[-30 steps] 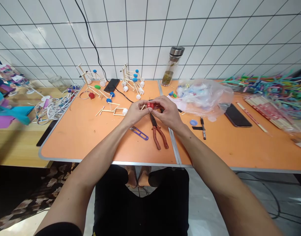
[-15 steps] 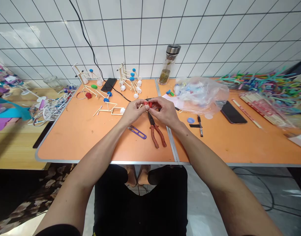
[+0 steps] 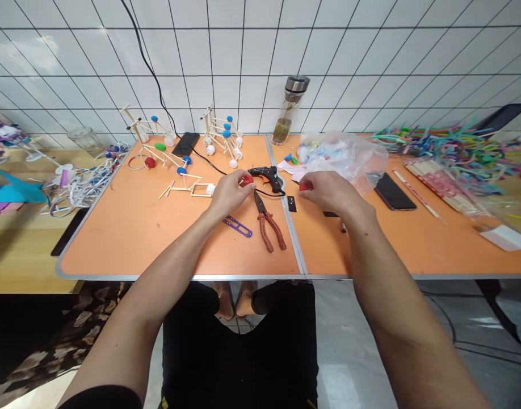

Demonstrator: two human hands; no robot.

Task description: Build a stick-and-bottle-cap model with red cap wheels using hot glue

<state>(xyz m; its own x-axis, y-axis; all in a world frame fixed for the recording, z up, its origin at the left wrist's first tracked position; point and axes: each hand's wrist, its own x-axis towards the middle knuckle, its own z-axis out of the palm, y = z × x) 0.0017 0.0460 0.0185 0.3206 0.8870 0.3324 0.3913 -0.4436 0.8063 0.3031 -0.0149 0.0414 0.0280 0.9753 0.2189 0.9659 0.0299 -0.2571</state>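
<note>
Caps (image 3: 248,180) (red, one apiece) are pinched by the fingers of the left hand (image 3: 230,196) and right hand (image 3: 335,192), apart above the bench (image 3: 124,233); separating seems in hand, and clearance is called for beside the glue gun (image 3: 273,176).

Single head-worn camera, near; faces forward and down over orange table (image 3: 124,244), tiled wall (image 3: 226,51).

Bright light; glare whitens wall tiles (image 3: 43,48) beyond the bench's (image 3: 116,244) far left corner. Blur and stretching smear the colourful strips (image 3: 439,149) at its far right.
</note>
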